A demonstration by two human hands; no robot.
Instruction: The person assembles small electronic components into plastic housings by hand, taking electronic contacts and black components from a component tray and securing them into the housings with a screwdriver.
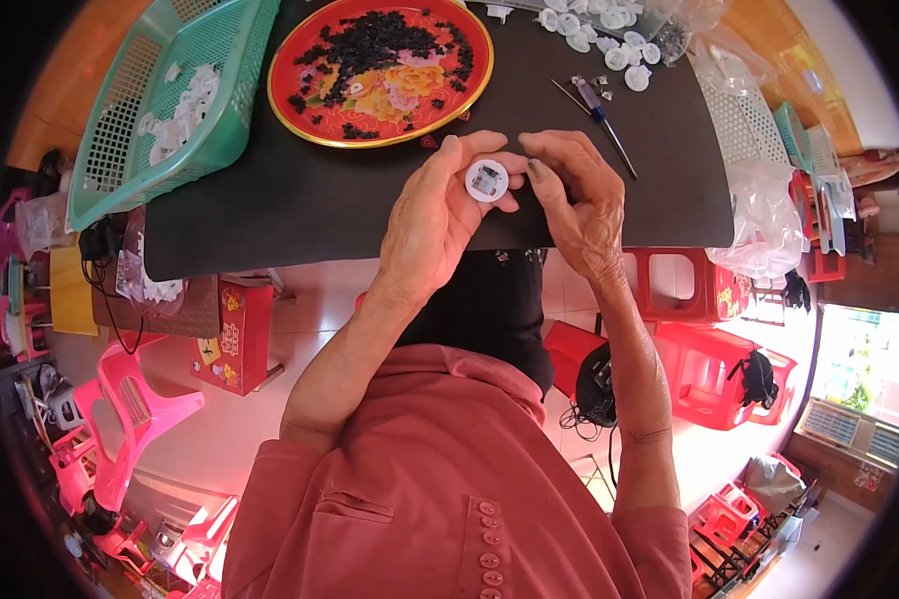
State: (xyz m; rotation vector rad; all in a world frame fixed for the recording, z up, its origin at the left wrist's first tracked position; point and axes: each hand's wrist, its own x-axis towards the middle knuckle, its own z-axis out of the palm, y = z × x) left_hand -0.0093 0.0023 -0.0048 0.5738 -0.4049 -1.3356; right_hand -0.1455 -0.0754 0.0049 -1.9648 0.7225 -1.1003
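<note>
My left hand [432, 215] holds a small round white plastic part [486, 181] between thumb and fingers, its face turned up. Inside its rim sit a dark piece and a pale greyish piece, too small to name. My right hand [579, 195] is close by on the right, its fingers bent toward the thumb. Its fingertips are near those of my left hand, beside the white part. Something dark shows at the right thumb tip; whether it is a held piece cannot be told. Both hands are above the near part of the dark table [310, 215].
A red floral tray [280, 95] with many small black pieces lies ahead. Left of it stands a green basket [95, 190] with white parts. A screwdriver [609, 135] lies to the right, below round white parts [614, 50]. Red stools [704, 374] stand beyond the table's near edge.
</note>
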